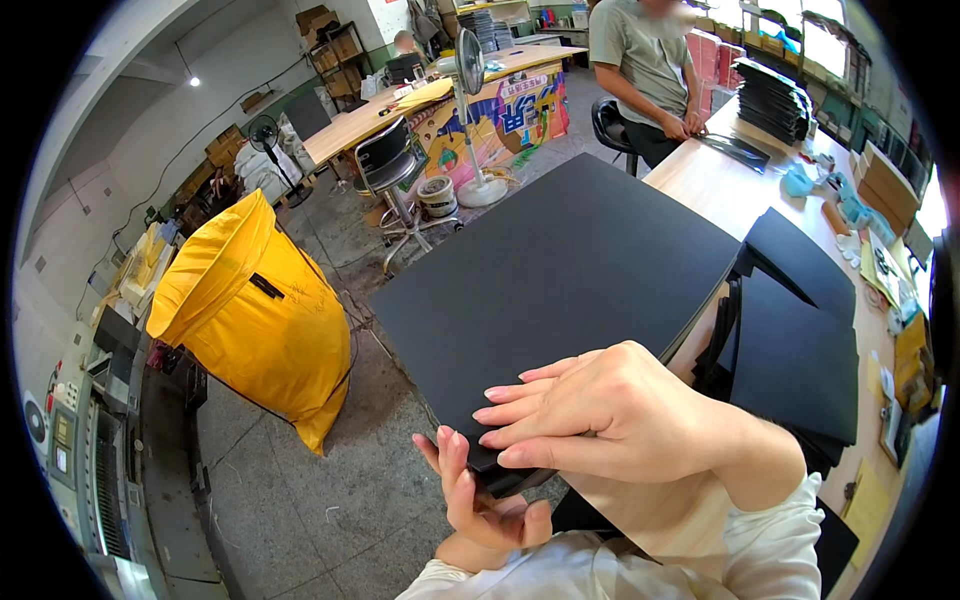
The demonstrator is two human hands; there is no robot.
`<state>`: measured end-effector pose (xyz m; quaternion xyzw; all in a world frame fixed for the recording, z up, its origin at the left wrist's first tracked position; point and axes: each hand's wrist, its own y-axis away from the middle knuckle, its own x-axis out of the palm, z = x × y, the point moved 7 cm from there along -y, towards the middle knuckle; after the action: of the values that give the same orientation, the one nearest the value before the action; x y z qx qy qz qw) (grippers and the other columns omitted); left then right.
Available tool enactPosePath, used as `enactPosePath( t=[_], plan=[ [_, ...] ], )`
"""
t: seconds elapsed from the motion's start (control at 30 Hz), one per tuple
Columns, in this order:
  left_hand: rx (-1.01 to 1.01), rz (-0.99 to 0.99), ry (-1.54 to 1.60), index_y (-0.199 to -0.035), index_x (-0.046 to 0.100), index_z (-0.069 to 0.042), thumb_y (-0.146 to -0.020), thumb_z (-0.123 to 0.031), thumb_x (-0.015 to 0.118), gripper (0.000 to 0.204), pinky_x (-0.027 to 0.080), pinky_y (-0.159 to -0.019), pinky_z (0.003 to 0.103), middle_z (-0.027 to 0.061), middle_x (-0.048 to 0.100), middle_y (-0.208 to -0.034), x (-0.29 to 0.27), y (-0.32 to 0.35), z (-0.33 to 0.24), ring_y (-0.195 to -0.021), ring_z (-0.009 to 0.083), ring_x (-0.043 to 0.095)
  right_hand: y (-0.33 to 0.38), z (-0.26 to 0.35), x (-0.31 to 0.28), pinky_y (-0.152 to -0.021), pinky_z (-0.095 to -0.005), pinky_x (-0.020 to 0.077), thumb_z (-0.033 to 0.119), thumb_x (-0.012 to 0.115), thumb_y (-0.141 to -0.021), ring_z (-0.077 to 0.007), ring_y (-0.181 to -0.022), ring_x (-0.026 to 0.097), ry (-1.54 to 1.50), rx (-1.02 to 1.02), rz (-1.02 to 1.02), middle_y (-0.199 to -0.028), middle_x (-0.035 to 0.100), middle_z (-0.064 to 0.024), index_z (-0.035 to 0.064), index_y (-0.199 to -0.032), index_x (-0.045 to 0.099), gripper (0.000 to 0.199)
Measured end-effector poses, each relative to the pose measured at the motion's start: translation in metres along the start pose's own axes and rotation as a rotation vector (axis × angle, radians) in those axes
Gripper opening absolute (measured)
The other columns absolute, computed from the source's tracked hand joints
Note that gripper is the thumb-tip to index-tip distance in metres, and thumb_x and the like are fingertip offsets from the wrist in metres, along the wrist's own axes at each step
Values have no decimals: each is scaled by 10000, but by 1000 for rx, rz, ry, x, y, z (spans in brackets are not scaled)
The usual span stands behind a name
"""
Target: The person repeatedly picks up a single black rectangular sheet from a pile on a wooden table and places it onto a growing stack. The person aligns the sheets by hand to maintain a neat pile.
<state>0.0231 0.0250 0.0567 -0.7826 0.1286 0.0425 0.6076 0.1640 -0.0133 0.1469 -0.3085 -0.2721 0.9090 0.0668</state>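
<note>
— Sheets of black card (560, 270), a thin stack, jut off the near edge of the counter (700, 180) and hang over the floor (290, 500). Who has hold of them?

— Both hands. The right hand (620, 410) lies flat on top at the near corner, fingers together and pressed down. The left hand (480, 490) comes up from beneath at six o'clock, its grip pinching the corner's edge between thumb and fingers.

— Is the stack squared?

— Looks so, though the fisheye bends the edges, so I can't be sure. To do it well I'd keep the top palm flat and let the lower fingers pinch evenly, so no sheet slides out.

— Around them?

— More black sheets (800, 350) at three o'clock on the counter. At one o'clock another person (650, 70) works at a further black stack (775, 100). A yellow sack (250, 310) stands at nine o'clock, with a fan (470, 110) and a chair (395, 165) at eleven.
</note>
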Motion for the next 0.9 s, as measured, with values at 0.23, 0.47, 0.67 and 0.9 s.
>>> enactPosePath(
  t=[0.23,0.47,0.67,0.9],
  plan=[
    [45,1,-96,-1431,243,-20,-945,-445,427,672,207,-1147,607,297,369,-1444,1,0,-2,-1355,428,383,-1,4,-2,-946,-409,523,157,717,-859,-302,-1025,692,-21,11,10,-981,729,-169,8,-956,753,181],
    [44,17,-125,-1438,249,-34,-956,-423,420,642,216,-1143,606,290,370,-1446,1,-2,-3,-1352,431,387,0,0,0,-922,-362,541,262,646,-905,-274,-1037,682,13,-11,-9,-998,727,-152,79,-923,771,223],
    [42,21,-126,-1442,252,-38,-957,-420,420,639,218,-1144,601,280,379,-1443,1,-3,-4,-1349,430,390,-1,3,-2,-941,-411,526,152,730,-843,-301,-1017,696,-21,-6,-4,-975,730,-173,7,-950,755,181],
    [29,24,-117,-1441,257,-39,-956,-418,423,638,221,-1137,612,280,380,-1441,0,-2,-4,-1347,431,390,0,0,0,-929,-380,537,235,671,-888,-287,-1033,684,-1,-27,-9,-999,726,-161,53,-935,764,210]
  ],
)
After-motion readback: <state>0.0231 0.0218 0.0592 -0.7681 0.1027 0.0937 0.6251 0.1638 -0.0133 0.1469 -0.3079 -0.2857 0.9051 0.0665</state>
